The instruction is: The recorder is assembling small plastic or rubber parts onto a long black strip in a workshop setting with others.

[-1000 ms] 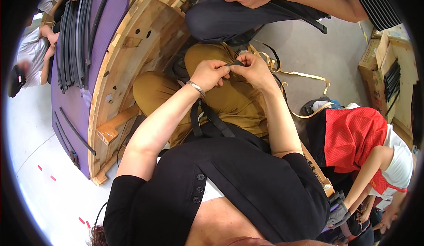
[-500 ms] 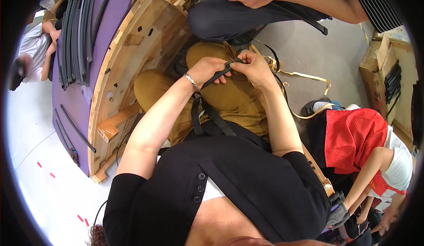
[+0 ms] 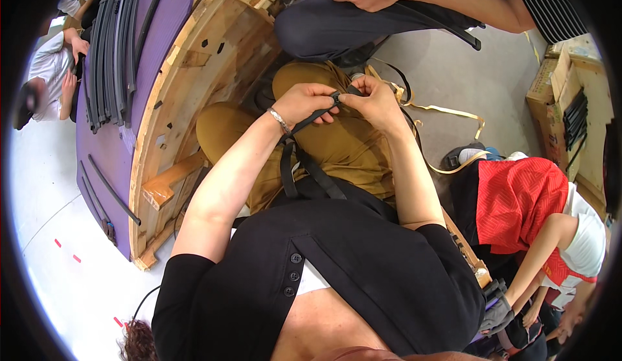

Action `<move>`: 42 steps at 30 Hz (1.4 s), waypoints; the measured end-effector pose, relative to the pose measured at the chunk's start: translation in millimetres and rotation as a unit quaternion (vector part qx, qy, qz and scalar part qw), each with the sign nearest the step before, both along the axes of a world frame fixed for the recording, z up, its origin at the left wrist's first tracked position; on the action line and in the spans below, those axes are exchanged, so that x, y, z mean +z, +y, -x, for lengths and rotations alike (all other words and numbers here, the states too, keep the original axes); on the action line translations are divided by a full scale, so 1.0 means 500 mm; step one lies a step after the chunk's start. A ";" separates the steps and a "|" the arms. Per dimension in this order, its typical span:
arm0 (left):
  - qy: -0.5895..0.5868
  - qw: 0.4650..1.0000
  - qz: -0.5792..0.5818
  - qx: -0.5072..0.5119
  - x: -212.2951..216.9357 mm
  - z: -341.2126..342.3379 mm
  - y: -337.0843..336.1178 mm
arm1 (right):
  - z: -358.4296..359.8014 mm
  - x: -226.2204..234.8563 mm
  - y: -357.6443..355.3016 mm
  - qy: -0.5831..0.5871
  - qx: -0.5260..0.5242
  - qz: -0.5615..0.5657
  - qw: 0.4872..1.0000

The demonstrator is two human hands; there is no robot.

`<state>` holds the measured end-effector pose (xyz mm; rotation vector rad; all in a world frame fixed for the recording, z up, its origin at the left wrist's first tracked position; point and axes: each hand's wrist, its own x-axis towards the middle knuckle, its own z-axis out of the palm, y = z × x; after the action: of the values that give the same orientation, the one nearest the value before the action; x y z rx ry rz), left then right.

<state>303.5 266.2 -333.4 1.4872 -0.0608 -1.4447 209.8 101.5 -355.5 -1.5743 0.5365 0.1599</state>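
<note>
Two bare hands meet over the lap, forearms stretched forward and angled inward. The left hand [image 3: 302, 106], its wrist ringed by a silvery bracelet [image 3: 280, 121], and the right hand [image 3: 374, 104] both pinch a narrow, flat black strip [image 3: 304, 123], which slants down beneath the left wrist. Under them are mustard-coloured trousers [image 3: 230, 131]. Leftward, well apart, stands the wooden edge of a purple-topped table [image 3: 123, 167] bearing long dark strips [image 3: 107, 69]. Ahead, a co-worker's dark-trousered knee [image 3: 317, 27] limits the room; rightward, grey floor [image 3: 447, 79] lies beyond a loose yellowish band [image 3: 447, 109].
</note>
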 end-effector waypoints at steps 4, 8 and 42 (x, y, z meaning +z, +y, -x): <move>-0.061 0.998 -0.013 0.013 -0.012 0.013 -0.003 | -0.001 -0.014 0.002 -0.001 -0.005 0.001 1.000; -0.083 0.996 -0.017 0.016 -0.015 0.020 -0.008 | -0.001 -0.022 0.002 0.001 -0.002 0.007 1.000; -0.081 0.997 -0.016 0.013 -0.010 0.015 -0.007 | -0.001 -0.002 0.004 -0.020 -0.002 -0.004 1.000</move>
<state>296.2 262.6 -338.6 1.6240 -0.1171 -1.3084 210.3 103.6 -356.7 -1.5649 0.5083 0.1271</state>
